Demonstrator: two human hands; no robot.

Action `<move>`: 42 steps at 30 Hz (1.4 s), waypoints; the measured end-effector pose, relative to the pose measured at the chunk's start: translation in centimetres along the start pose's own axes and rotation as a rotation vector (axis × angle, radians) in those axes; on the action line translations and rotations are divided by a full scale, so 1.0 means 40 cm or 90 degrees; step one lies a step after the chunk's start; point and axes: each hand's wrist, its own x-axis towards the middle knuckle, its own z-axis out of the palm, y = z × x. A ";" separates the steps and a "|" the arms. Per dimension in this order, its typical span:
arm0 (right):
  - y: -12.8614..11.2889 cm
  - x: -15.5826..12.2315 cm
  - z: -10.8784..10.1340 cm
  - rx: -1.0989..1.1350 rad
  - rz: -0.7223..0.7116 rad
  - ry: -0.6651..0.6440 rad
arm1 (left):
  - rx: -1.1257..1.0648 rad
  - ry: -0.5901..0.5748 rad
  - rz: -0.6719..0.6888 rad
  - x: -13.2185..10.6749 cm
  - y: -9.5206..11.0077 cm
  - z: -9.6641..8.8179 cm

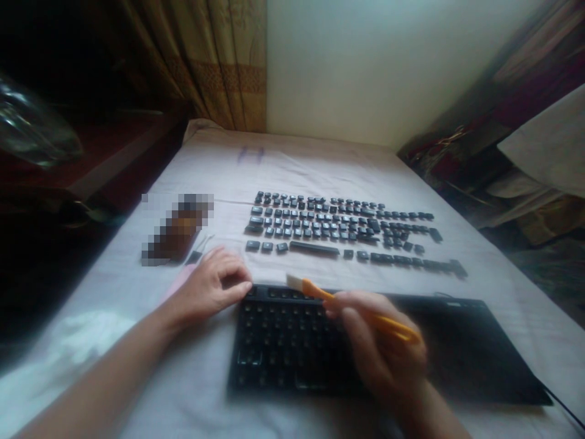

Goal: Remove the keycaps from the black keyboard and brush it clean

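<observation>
A black keyboard (278, 341) with its keycaps off lies on the white sheet in front of me, its bare key sockets showing on the left part. My left hand (212, 283) is at its far left corner, thumb and fingertips closed at the edge. My right hand (388, 341) grips a brush with an orange handle (315, 289) and pale bristles, held over the keyboard's far edge. Beyond the keyboard, loose black keycaps (311, 231) lie in rows, with the long space bar (315, 249) among them. My right hand and forearm hide part of the keyboard.
A pixelated brown object (178, 231) lies left of the keycaps, with a small pale item with a dark end (197, 253) beside it. The keyboard's cable (564, 405) runs off at the right. Piled cloth (543, 146) stands along the right; a curtain (223, 67) hangs behind.
</observation>
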 end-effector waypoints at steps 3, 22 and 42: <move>0.005 -0.011 -0.014 -0.022 0.023 0.002 | 0.002 0.005 0.011 0.000 0.001 0.000; 0.000 -0.005 0.001 -0.035 -0.080 -0.123 | -0.010 0.015 0.012 0.002 0.011 -0.004; 0.000 -0.017 -0.003 0.001 -0.066 -0.123 | -0.008 0.008 0.006 0.000 0.005 -0.002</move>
